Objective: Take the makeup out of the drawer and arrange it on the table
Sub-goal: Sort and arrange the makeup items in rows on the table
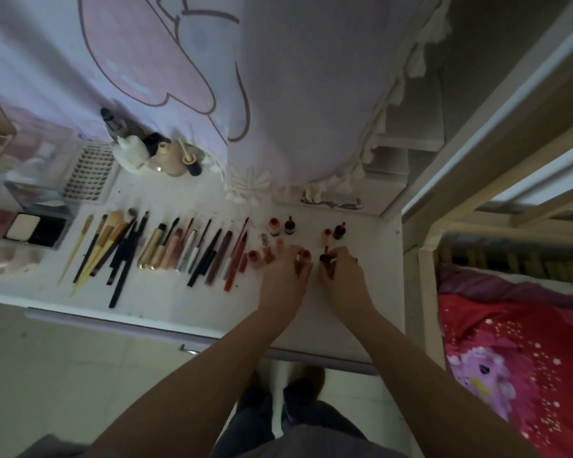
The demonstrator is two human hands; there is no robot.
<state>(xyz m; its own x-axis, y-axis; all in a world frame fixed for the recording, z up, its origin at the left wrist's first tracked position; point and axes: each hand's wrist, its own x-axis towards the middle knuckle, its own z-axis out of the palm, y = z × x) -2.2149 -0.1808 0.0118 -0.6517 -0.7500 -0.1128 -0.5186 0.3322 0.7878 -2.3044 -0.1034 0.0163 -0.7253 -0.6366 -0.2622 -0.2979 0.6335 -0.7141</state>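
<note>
Left hand (283, 276) is pinching an orange-capped bottle (305, 256), right hand (343, 276) is gripping a dark polish bottle (325, 257), both over the white table (361, 322)

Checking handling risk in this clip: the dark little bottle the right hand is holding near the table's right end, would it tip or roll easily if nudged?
Probably tippy: the dark bottle looks narrow with a tall cap, gripped by the right hand. On its side it would likely roll, since it looks round. It seems light, pinched by fingertips only; the image is too blurred to judge its material.
</note>
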